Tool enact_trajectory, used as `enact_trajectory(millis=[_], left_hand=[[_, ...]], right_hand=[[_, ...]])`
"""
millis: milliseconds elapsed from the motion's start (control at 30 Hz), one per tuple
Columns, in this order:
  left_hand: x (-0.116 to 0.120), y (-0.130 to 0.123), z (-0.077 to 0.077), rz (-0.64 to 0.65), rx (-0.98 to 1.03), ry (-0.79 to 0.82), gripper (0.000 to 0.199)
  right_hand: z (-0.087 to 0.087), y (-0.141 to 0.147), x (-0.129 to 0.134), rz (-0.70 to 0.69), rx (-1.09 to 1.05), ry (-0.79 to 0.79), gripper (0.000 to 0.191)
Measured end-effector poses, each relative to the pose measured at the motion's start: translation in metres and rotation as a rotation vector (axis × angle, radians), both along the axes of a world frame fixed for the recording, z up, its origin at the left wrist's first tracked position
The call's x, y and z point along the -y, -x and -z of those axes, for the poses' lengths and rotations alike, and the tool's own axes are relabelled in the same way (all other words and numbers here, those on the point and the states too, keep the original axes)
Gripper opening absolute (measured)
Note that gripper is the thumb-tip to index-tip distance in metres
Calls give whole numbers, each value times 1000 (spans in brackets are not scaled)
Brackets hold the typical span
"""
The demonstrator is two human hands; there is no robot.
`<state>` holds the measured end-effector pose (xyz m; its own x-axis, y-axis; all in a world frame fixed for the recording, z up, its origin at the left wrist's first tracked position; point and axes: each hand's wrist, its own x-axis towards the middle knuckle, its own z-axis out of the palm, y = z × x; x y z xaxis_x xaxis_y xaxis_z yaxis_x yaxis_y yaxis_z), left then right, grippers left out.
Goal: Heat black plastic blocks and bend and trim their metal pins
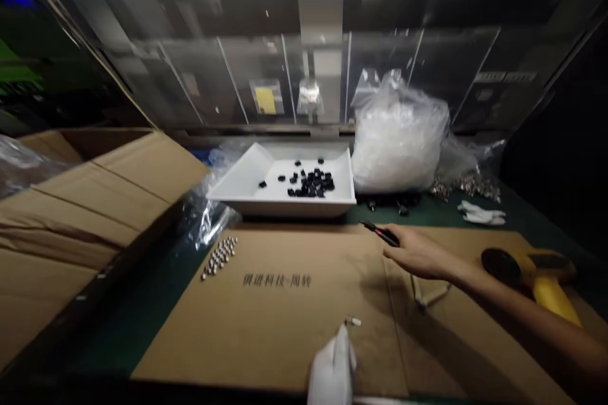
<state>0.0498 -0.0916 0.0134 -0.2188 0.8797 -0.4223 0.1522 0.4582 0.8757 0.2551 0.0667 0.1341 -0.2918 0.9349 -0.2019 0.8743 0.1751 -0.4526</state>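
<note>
My left hand (332, 367), in a white glove, is low in the view over the cardboard sheet (275, 323). Its fingers are pressed together on a small metal and white piece (353, 321) at the fingertips. My bare right hand (411, 253) is closed round a slim black tool (380, 233), whose tip points left near the front of the white tray (280, 207). Several small black parts (313, 183) lie inside that tray. Small silvery pieces (221, 256) are grouped at the sheet's upper left.
A yellow and black tool (553, 285) lies at the right. Behind stand a stuffed plastic bag (399, 139), metal parts (475, 186) and a white glove (482, 214). An open cardboard box (95, 202) fills the left side. A pale handled object (434, 294) lies under my right forearm.
</note>
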Motion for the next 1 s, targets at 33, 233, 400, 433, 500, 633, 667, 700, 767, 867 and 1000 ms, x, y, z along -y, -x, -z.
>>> enact_trajectory(millis=[33,233,400,433,500,633,667,700,767,867,1000], left_hand=[[1,0,-1,74,-93,-84,55],[-16,-4,-20,465,-501,-209,42],[-24,-15,-20,648,-755,-122,42],[-25,-17,-20,686,-811,-126,41],[-25,-21,-21,733,-921,-141,37],[-25,-24,-22,702,-1080,-162,30],[-25,-24,-22,691,-1085,-163,30],[-25,-23,-21,684,-1072,-169,29],[-25,-20,-21,668,-996,-197,27],[-26,-15,-22,651,-777,-225,26],[-32,-13,-27,589,-661,-166,26]], right_hand=[[6,-11,16,-13,-19,62,23],[51,-52,99,-22,-47,269,28],[72,-58,127,-28,-10,226,36],[75,-58,129,-29,-2,207,37],[78,-57,132,-26,14,176,38],[77,-54,135,-9,29,150,36],[76,-53,135,-2,25,149,35],[74,-53,134,6,14,152,33],[71,-53,132,34,-38,182,29],[69,-52,130,70,-217,361,23],[73,-46,132,71,-488,730,32]])
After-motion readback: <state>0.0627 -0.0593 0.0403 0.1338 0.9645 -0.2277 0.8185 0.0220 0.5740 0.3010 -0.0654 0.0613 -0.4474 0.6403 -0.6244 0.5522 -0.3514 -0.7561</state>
